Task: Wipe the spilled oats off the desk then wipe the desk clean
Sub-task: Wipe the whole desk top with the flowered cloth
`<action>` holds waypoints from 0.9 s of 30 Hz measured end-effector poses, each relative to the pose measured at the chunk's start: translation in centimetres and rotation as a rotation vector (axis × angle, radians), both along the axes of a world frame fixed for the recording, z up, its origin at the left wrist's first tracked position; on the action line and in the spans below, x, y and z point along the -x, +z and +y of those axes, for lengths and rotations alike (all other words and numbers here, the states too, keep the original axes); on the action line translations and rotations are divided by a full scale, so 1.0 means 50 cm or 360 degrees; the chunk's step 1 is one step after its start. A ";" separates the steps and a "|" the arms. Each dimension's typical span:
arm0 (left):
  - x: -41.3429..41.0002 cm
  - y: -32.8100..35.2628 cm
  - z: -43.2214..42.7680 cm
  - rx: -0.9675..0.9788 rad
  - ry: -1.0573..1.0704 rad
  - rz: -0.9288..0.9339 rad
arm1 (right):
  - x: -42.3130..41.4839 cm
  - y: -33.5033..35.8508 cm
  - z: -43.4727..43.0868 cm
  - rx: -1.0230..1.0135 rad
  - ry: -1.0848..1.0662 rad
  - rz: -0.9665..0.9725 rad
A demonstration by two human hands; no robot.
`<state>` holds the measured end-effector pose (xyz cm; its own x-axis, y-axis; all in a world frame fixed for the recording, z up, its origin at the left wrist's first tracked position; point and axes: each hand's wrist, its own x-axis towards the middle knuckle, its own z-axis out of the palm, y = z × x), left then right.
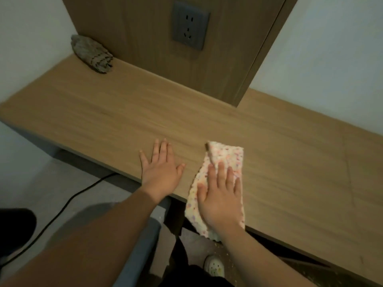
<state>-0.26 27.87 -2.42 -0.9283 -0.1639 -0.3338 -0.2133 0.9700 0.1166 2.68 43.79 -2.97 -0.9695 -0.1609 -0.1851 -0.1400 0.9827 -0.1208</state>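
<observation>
Left hand (160, 170): flat, palm down on the desk (290, 162) close to its near edge, fingers straight and spread, thumb out to the side, nothing in it. Right hand (220, 195): also flat, fingers straight and slightly apart, pressing down on the speckled cloth (227, 155); no finger curls round the fabric. The two hands lie side by side, near each other but not touching, with a strip of bare wood between them. The cloth is pale with pink, orange and purple flecks. Its far end sticks out past my fingertips onto the desk top, and its near end hangs over the front edge below my wrist. A grey rag (92, 53) lies bunched in the far left corner of the desk, against the white wall and well apart from both hands. A wooden panel (145, 59) stands upright at the back of the desk and carries a dark wall socket (190, 25). Under the desk, a black cable (68, 200) runs across the light floor at left. A pale shoe (214, 266) shows below my right forearm, with small light specks (229, 258) scattered on the dark floor beside it; I cannot tell what they are, as the view is blurred.
</observation>
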 end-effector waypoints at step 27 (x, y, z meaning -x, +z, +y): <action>-0.075 -0.007 0.165 0.0155 0.0200 0.0164 | 0.027 -0.007 0.374 -0.0039 0.0253 -0.0031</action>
